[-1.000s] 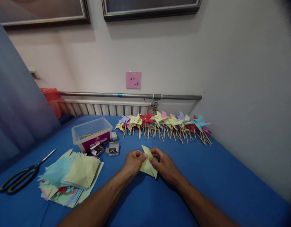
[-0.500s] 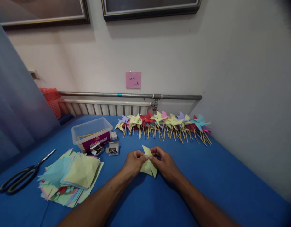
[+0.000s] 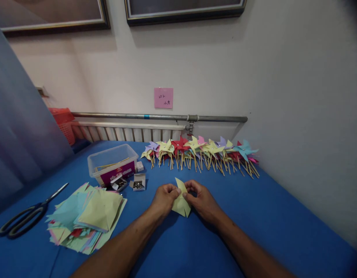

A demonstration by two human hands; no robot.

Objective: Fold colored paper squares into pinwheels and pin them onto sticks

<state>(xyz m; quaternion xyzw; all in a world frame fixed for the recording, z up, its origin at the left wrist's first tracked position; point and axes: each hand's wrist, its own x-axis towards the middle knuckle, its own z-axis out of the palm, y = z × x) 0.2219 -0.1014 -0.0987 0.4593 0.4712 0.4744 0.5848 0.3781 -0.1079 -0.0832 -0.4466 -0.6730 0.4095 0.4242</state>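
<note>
Left hand [image 3: 164, 199]: thumb and curled fingers pinch the left side of a pale-yellow slit sheet [image 3: 181, 208], which we hold over the blue cloth [image 3: 239, 239], between both hands. Right hand [image 3: 203, 200]: also gripping the sheet, thumb on its face, fingers curled at its upper right.

Handling, our judgement: we should keep both thumbs close to the sheet's middle, steady it with the left, and bend with the right in soft curves rather than hard creases. Pulling against the slit at the lower edge could tear it.

Counts, left to right:
- Scissors [image 3: 43, 207]: one pair.
- Paper pile [image 3: 100, 208]: one; sheets overlap, uncountable.
- Plastic tub [image 3: 118, 173]: one; sticks inside, number unclear.
- Small boxes [image 3: 139, 182]: three, two open with small metallic pieces, one apparently closed.
- Sheet in hand: one visible.
- Pinwheels [image 3: 180, 144]: at least seven facing us; others lie hidden beneath.
</note>
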